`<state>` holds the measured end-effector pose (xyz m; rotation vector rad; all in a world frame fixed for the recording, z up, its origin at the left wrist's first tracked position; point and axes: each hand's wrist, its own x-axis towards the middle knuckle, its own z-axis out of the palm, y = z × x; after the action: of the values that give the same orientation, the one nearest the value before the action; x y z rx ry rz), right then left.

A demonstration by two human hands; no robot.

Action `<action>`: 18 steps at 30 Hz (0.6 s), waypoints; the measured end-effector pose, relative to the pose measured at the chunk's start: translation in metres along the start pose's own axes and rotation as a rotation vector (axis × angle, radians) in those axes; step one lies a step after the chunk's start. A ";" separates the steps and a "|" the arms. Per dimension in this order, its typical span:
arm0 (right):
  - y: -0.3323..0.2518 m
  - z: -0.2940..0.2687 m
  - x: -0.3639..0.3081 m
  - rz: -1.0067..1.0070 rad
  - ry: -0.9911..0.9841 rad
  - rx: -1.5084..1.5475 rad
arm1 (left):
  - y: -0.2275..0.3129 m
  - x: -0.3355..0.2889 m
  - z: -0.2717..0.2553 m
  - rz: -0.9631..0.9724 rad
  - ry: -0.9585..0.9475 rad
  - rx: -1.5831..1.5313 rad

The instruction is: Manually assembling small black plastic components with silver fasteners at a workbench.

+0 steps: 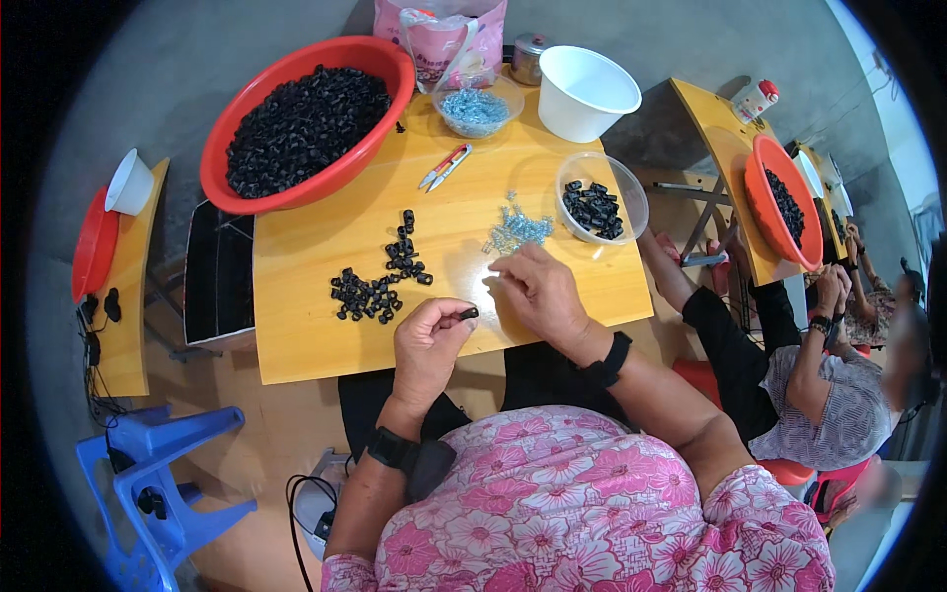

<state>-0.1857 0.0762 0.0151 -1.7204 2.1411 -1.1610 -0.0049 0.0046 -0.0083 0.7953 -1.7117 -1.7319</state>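
A smooth, glossy finish is shown by the yellow wood-look desk (306, 247), with light reflected brightly toward its near edge. At the far left corner, a wide round red basin (345, 170) is made of smooth, shiny plastic. Toward the near left corner, the small black moulded pieces (363, 294) are apparently made of plastic, with a faint sheen. By the far edge, smooth opaque plastic is seen in the deep white tub (572, 116). Near the right edge, light is caught by the tiny pale-blue parts (520, 233), glossy, their material indistinguishable.
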 end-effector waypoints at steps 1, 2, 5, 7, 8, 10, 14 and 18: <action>0.002 0.001 0.006 -0.051 0.053 -0.063 | 0.001 0.000 0.001 -0.012 0.008 -0.023; 0.005 0.001 0.011 -0.052 0.051 -0.064 | 0.002 0.001 0.001 -0.024 0.016 -0.046; 0.012 0.001 0.026 -0.196 -0.004 -0.260 | 0.002 0.001 0.000 -0.018 0.012 -0.043; 0.012 0.000 0.033 -0.202 -0.013 -0.312 | 0.004 0.000 0.000 -0.020 0.011 -0.033; 0.012 -0.001 0.035 -0.205 -0.016 -0.364 | 0.004 0.000 0.000 -0.021 0.006 -0.020; 0.012 -0.001 0.038 -0.204 -0.038 -0.371 | 0.003 0.000 -0.001 -0.023 0.008 -0.027; 0.012 -0.003 0.040 -0.185 -0.078 -0.375 | 0.010 0.001 0.000 -0.011 -0.002 -0.027; 0.017 -0.002 0.040 -0.207 -0.092 -0.361 | 0.009 0.001 -0.001 0.004 0.001 0.005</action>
<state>-0.2132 0.0425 0.0189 -2.1413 2.2658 -0.7485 -0.0053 0.0030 0.0003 0.7940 -1.7166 -1.7245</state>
